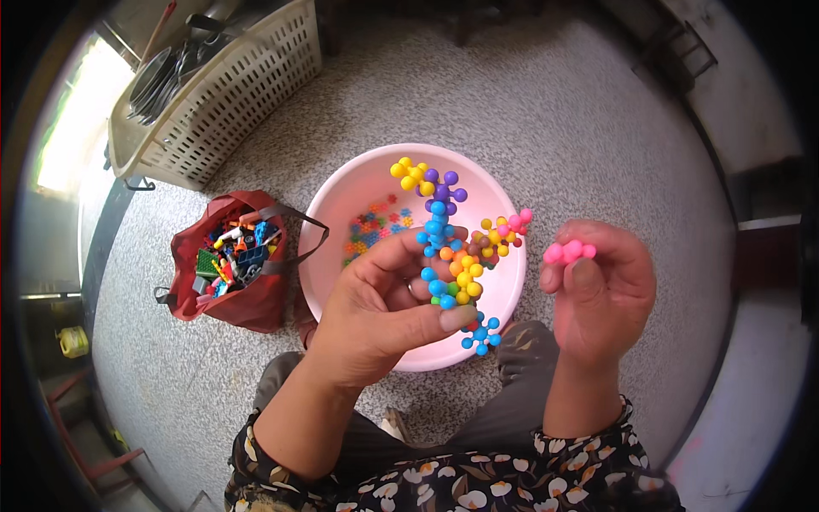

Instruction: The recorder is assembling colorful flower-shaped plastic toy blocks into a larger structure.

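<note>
Two bare hands are working apart over a round, pale pink plastic basin (339,198). The left hand (363,320) is gripping a branching chain of knobbly, ball-tipped plastic pieces (436,229), holding it up above the basin between thumb and fingers. Yellow, purple, blue, orange, brown, green and pink pieces are showing in it, so a fair stretch of joining seems to be done already.

The right hand (601,294) is pinching one loose bright pink ball-tipped piece (570,252) between thumb and fingers, out to the right and not touching the chain; that piece is apparently waiting to be added. More small multicoloured pieces (375,226), seemingly of the same kind, are lying on the basin's floor, partly hidden by the left hand, so the work is looking well under way rather than finished. How many are remaining cannot be told. Beside the basin, a dark red fabric bag (256,309) is holding mixed plastic toys (229,263).
</note>
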### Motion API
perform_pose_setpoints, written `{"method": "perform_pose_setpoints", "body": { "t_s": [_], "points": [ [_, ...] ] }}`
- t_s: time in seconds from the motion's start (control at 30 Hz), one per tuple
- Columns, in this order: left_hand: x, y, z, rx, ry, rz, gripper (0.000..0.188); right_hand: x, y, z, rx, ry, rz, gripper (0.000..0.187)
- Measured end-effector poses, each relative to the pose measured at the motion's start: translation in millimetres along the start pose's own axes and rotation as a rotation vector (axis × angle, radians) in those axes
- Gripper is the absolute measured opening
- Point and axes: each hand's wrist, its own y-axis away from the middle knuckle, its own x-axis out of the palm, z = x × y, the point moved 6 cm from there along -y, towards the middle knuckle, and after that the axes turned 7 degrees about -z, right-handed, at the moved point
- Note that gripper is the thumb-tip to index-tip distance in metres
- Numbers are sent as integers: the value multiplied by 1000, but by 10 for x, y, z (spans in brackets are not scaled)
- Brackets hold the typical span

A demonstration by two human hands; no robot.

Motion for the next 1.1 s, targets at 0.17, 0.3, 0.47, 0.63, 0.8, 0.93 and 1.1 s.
{"method": "perform_pose_setpoints", "body": {
  "t_s": [0.17,0.3,0.47,0.63,0.8,0.93,1.1],
  "points": [
    [29,-2,-14,73,-65,-17,60,99,88,115,-151,434,134,17],
    [98,25,-25,118,-119,161,53,123,111,103,-116,508,133,18],
    [85,7,-22,189,-144,142,54,185,135,131,-301,660,241,19],
    [54,16,-27,231,-208,135,55,232,160,164,-332,731,276,20],
    [32,8,-16,196,-237,120,57,235,161,144,-279,683,260,19],
    [24,-20,-50,335,-354,120,57,241,163,110,-252,681,259,17],
    [34,7,-58,357,-434,114,59,240,181,64,-233,639,237,17]
  ]
}}
